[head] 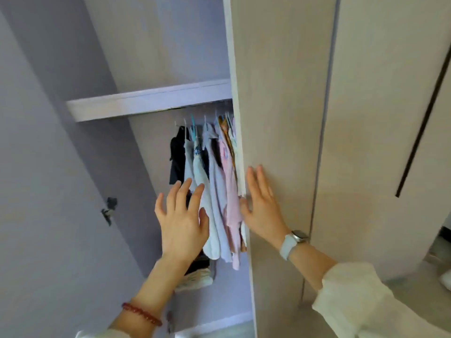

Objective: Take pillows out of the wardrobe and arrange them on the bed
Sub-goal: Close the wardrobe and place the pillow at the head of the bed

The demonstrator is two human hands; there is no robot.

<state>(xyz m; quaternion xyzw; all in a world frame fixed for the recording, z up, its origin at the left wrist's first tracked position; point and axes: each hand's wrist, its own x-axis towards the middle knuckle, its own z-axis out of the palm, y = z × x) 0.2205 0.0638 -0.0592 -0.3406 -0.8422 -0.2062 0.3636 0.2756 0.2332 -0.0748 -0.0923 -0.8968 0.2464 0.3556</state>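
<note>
Behind the wardrobe door, the right end of the hanging clothes is hidden; below them, a pale bundle is blurred and partly covered by the left forearm

My wardrobe stands open on the left, pale wood-grain. What may be a cream pillow lies low inside, under hanging clothes.

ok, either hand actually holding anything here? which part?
Nothing held. Left hand is open in front of the hanging clothes; right hand lies flat against the wardrobe door.
</note>
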